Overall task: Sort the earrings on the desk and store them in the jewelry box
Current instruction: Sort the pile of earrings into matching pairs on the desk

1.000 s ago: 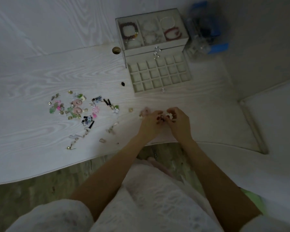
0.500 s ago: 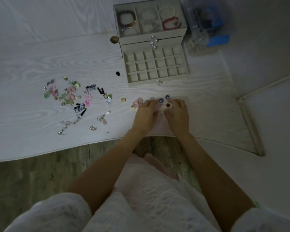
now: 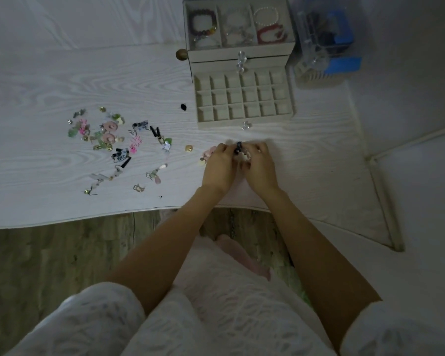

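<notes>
both hands, the left hand [image 3: 220, 167] and right hand [image 3: 259, 165], pinch small earrings [image 3: 240, 149] in closed fingers just before the open drawer [image 3: 244, 97], probably to match a pair.

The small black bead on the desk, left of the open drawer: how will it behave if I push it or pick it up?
The black bead looks tiny and rounded, so it is probably very light and may roll or skid on the smooth desk. It lies alone, apart from the earring pile, so a fingertip pinch is likely needed. It may slip away easily.
</notes>
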### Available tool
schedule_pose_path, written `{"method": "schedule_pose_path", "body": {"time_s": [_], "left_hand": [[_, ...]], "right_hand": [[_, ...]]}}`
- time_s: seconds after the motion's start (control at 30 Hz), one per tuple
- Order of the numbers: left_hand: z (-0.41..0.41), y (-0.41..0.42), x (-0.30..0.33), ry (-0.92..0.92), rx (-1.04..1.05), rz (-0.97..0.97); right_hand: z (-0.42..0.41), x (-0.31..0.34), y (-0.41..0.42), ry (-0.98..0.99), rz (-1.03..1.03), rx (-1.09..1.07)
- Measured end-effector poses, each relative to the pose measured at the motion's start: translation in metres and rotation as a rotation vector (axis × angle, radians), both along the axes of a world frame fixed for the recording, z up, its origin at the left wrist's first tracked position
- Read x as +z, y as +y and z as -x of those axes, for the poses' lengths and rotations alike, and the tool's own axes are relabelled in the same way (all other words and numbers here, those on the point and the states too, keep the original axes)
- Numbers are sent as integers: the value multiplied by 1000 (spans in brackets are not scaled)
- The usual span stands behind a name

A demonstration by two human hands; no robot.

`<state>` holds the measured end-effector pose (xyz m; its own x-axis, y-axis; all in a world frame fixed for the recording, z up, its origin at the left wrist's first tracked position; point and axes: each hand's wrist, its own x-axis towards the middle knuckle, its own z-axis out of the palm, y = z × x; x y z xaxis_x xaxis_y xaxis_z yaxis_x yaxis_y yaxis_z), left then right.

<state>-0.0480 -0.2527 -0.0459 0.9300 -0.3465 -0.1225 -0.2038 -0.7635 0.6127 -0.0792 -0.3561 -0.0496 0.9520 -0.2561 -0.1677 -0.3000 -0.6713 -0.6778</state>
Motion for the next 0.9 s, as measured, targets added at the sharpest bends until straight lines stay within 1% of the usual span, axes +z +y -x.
{"method": "schedule_pose_path", "body": {"time_s": [0.17,0.27,0.4,0.5,0.57,0.63,0.73,0.83,0.9], "left_hand": [[3,9,5,26,6,56],[9,21,10,37,-14,91],[15,59,24,-32,-23,206],[16,100,37,-93,10,242],[14,132,37,-175,50,162],[11,162,30,-220,106,30],[9,199,19,-186,201,-124],[5,222,15,-120,279,-165],[2,231,14,-100,240,-180]], "right_hand": [[-2,3,6,-20,-23,-23],[4,7,7,-43,36,-2],[13,21,16,-131,177,60],[11,32,36,-200,198,162],[3,36,56,-225,183,259],[-8,37,75,-218,173,361],[-31,29,103,-153,182,475],[-53,22,123,-56,195,507],[-62,20,132,-14,217,531]]}}
